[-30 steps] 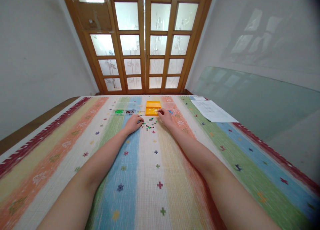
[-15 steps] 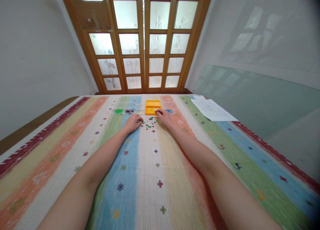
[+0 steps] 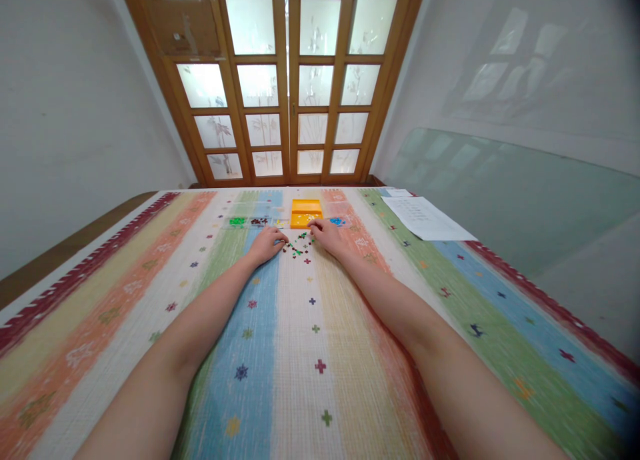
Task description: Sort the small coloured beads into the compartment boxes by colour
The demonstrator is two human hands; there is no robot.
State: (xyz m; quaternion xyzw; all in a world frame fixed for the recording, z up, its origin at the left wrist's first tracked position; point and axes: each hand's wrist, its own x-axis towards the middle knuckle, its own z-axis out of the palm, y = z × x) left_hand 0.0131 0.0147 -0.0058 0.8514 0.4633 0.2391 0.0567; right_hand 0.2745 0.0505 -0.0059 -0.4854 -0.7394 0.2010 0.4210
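Small green and dark red pieces (image 3: 299,251) lie loose on the striped tablecloth (image 3: 300,313) between my hands. At their left edge rests my left hand (image 3: 269,245), its fingers curled down by the pieces; whether it pinches one is hidden. My right hand (image 3: 325,235) is at the front right corner of an open orange box (image 3: 306,208), thumb and fingertips drawn together. Anything between them is too small to make out. Light-coloured bits lie in the box's near half.
Left of the orange box is a clear tray holding green pieces (image 3: 237,221) and dark red pieces (image 3: 259,221). Blue pieces (image 3: 337,221) are in a clear tray on the right. Printed paper sheets (image 3: 427,219) lie at the far right, and a wooden glass-paned door (image 3: 289,113) stands behind the table.
My right hand has shifted slightly left, from over the box's corner toward the loose pieces. My left hand stays almost where it was, its fingertips a little further right.
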